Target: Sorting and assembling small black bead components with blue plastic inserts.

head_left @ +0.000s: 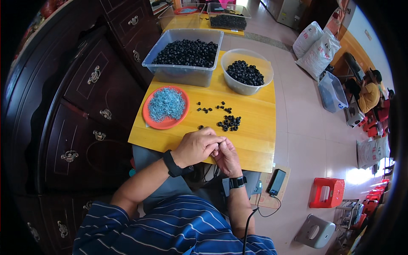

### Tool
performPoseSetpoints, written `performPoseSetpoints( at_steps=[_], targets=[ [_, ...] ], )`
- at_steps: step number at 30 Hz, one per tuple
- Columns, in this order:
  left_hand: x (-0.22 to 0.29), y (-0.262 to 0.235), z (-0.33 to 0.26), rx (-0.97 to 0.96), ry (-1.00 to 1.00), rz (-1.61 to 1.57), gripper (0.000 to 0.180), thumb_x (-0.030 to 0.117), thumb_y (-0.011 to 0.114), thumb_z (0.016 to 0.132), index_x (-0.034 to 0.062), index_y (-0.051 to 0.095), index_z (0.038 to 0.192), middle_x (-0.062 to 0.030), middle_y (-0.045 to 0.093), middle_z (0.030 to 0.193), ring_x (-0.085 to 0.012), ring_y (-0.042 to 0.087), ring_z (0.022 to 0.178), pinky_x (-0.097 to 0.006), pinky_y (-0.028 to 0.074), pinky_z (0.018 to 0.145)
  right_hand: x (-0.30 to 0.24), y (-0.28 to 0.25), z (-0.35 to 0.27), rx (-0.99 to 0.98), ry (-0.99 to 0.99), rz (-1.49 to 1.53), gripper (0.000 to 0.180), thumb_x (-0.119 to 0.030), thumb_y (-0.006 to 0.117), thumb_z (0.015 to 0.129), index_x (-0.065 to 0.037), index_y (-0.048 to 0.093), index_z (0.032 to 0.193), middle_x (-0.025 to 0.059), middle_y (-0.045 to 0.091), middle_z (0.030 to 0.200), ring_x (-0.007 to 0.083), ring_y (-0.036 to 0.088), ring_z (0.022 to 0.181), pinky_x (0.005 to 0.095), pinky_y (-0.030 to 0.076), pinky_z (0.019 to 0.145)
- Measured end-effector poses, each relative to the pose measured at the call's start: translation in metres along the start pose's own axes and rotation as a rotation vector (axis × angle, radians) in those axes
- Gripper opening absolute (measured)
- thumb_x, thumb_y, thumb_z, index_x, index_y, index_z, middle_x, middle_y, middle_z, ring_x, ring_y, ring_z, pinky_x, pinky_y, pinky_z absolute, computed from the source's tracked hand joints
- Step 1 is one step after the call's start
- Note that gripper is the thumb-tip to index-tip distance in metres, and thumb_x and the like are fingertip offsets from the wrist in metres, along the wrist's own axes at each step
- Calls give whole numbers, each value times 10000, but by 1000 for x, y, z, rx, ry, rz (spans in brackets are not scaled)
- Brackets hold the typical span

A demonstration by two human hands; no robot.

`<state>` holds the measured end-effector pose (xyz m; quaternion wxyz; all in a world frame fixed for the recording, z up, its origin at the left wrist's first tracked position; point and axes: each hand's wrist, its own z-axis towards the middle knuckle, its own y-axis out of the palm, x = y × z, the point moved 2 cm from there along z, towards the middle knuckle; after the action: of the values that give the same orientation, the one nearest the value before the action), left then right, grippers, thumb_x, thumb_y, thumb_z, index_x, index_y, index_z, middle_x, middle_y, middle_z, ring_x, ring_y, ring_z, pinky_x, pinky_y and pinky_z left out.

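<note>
– Striped shirt (pixel 182 223) nearest. Grip?
– Left hand (pixel 196 146), right hand (pixel 228 158): fingertips pressed together, can't tell what's pinched.
– Black pieces (pixel 231 124)?
– Loose on counter (pixel 257 142), just beyond both hands.

Table (pixel 260 127) open at right — black pieces (pixel 230 123) block ahead.

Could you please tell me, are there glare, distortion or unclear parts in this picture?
Head view: strong glare whitens part of the floor at far right; the dark cabinet bends along the rim; corners are black; left hand and right hand look fairly sharp, but anything pinched between them is unclear.
</note>
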<state>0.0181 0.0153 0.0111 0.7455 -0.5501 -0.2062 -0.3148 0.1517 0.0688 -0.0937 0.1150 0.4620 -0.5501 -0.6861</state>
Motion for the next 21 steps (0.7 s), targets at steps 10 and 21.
performPoseSetpoints(
  at_steps=[10, 21],
  targets=[
    [-41, -16, 17, 173, -74, 84, 193, 89, 671, 825, 20, 677, 1004, -139, 652, 812, -306, 651, 720, -375, 519, 647, -3, -1, -4, -6, -1, 37, 214, -265, 555, 1004, -88, 554, 1123, 1, 574, 786, 101, 551, 673, 359, 529, 845],
    [-102, -9, 57, 11, -251, 548, 156, 140, 632, 848, -3, 637, 910, -200, 667, 889, -362, 664, 843, -458, 537, 738, -1, 1, 0, 35, -3, 2, 173, -240, 529, 1013, -127, 526, 1144, 27, 600, 843, 132, 596, 702, 392, 520, 854]
  ],
)
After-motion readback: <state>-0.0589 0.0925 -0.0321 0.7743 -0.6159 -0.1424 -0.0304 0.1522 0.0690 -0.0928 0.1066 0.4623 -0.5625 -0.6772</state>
